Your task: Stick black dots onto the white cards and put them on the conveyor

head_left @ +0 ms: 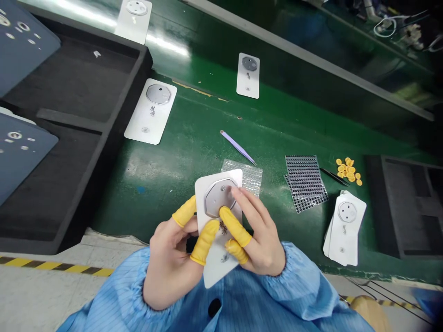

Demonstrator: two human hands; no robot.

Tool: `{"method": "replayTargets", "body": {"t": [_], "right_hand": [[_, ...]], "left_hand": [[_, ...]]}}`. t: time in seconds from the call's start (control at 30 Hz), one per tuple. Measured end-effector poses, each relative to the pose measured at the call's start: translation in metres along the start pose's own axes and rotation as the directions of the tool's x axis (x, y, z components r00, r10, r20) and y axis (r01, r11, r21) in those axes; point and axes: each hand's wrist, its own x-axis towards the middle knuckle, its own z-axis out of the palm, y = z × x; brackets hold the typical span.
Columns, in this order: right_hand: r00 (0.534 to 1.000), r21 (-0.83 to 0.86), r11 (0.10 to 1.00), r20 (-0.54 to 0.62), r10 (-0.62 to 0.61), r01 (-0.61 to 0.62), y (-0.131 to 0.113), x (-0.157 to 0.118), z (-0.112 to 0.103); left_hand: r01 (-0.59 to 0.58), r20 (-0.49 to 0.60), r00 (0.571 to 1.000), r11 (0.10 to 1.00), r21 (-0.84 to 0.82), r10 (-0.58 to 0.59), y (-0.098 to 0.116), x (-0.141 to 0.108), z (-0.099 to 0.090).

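A white phone back cover with a silver octagonal camera plate is held up in front of me, tilted, its printed face toward me. My left hand grips its left edge, yellow finger cots on the thumb and one finger, thumb lying on the face below the plate. My right hand closes over the cover's right side, with a yellow-cotted finger and a bare fingertip on the camera plate. Just beyond the cover, a sheet of clear round stickers is partly hidden by it. Lilac tweezers lie beyond that sheet.
On the green bench, sheets of black dots, black tweezers, yellow finger cots and stacked covers lie right. Single covers sit at left and back. Black trays stand left and right.
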Motion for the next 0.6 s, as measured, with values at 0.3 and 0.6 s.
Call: {"method": "replayTargets", "body": {"t": [0.3,0.6], "right_hand": [[0.988,0.338,0.935,-0.071,0.139,-0.107,0.009,-0.013,0.013],[0.786,0.698,0.661,-0.231,0.573,-0.277,-0.006,-0.009,0.037]], "left_hand": [[0.027,0.080,0.997,0.993,-0.111,-0.018,-0.004,0.010,0.006],[0.156,0.078,0.987,0.953,-0.261,-0.140,0.006,0.022,0.011]]}}
